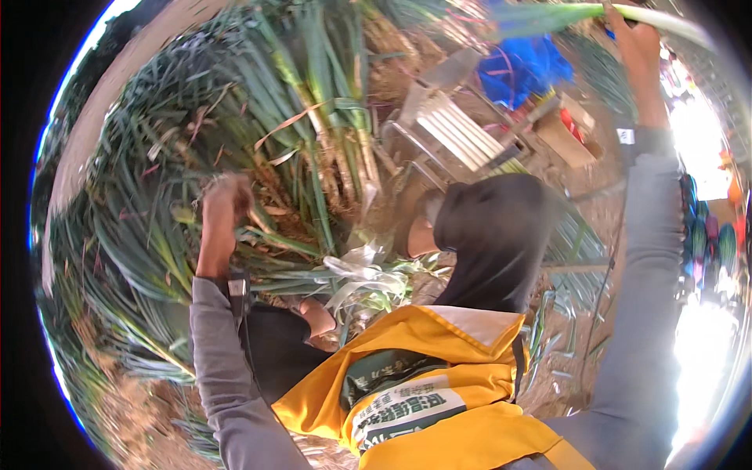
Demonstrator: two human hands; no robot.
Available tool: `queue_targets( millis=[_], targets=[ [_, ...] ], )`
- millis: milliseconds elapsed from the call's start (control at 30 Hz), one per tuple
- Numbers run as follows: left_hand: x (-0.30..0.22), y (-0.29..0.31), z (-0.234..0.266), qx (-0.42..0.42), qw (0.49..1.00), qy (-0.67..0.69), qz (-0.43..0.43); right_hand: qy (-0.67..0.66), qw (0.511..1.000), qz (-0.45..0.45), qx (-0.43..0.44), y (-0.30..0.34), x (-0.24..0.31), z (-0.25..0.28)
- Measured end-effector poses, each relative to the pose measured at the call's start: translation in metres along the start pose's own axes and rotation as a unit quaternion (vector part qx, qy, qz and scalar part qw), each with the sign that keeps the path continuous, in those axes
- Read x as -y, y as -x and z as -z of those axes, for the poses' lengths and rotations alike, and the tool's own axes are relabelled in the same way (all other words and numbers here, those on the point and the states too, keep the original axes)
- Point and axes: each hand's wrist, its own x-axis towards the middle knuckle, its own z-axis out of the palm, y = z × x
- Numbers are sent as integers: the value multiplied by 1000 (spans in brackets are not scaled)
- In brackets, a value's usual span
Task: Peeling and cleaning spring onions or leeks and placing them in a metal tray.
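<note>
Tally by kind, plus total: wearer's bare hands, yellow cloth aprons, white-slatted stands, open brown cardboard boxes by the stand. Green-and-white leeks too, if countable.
Bare hands: 2 (left hand, right hand)
Yellow cloth apron: 1
White-slatted stand: 1
Open brown cardboard box: 1
Total: 5
Green-and-white leeks: too overlapped to count, excluded

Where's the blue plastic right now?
In the head view, the blue plastic is at upper right, just up-left of the cardboard box and left of the person's right hand.

Blur obscures the left fingers [238,193] and both ends of the raised leek [572,16].
</note>
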Motion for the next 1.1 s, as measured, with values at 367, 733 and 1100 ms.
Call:
queue_targets(
  millis=[367,733,1100],
  targets=[
    [89,-53,-147,263,872,-413,-23,363,816,122,434,160,-237,-20],
    [49,-142,-410,282,851,-300,-325,139,797,9,588,223,-330,-145],
    [86,-175,-479,295,801,-325,-407,-1,820,-67,568,252,-314,-179]
  ],
)
